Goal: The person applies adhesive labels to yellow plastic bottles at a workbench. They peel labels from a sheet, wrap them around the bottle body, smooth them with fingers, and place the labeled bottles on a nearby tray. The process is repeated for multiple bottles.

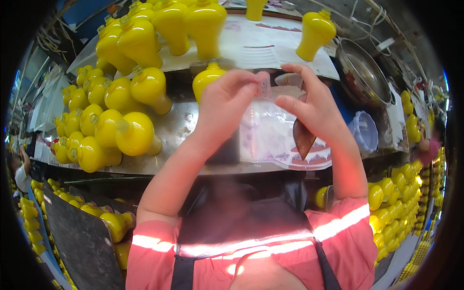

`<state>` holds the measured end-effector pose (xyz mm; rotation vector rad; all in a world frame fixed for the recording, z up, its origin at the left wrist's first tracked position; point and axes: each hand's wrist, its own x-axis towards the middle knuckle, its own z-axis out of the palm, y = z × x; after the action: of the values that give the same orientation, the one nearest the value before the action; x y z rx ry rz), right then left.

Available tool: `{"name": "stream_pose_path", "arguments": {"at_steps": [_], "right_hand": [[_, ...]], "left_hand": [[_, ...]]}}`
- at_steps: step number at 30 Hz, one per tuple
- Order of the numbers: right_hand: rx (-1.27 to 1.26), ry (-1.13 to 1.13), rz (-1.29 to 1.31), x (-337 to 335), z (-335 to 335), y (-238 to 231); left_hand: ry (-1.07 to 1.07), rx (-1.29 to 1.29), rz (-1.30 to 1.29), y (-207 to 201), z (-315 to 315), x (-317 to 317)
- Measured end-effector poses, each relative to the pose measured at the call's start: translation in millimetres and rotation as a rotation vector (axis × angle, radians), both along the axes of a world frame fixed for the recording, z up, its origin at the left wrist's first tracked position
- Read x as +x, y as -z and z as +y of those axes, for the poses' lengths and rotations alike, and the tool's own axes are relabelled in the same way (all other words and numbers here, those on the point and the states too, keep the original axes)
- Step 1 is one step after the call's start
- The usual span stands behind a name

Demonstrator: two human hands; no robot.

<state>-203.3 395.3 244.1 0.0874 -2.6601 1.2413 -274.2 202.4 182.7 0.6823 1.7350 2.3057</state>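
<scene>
My left hand and my right hand are raised together above a metal worktable. Both pinch the top of a small clear plastic bag that hangs between them. The bag's lower part shows a printed red and brown pattern. A yellow plastic bottle stands just behind my left hand. Whether the bag holds anything I cannot tell.
Many yellow bottles lie piled on the table's left and stand on a raised shelf behind. A metal bowl and a clear tub sit at the right. More yellow bottles fill crates on the floor at both sides.
</scene>
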Motion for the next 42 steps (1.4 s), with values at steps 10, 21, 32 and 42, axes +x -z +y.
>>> {"name": "stream_pose_path", "arguments": {"at_steps": [10,21,32,42], "right_hand": [[-0.376,-0.034,-0.216,22.8,17.6,-6.3],[0.051,1.042,-0.060,86.6,292.8,49.9],[0.657,0.880,-0.561,142.9,497.5,168.5],[0.797,0.844,0.004,84.9,273.0,72.1]], "left_hand": [[-0.088,-0.405,0.548,3.2,6.5,29.7],[-0.161,-0.178,-0.082,89.9,-52.7,-23.0],[0.012,0.116,-0.457,102.3,-61.9,-39.6],[-0.073,-0.028,-0.256,99.0,-55.0,-31.3]]}}
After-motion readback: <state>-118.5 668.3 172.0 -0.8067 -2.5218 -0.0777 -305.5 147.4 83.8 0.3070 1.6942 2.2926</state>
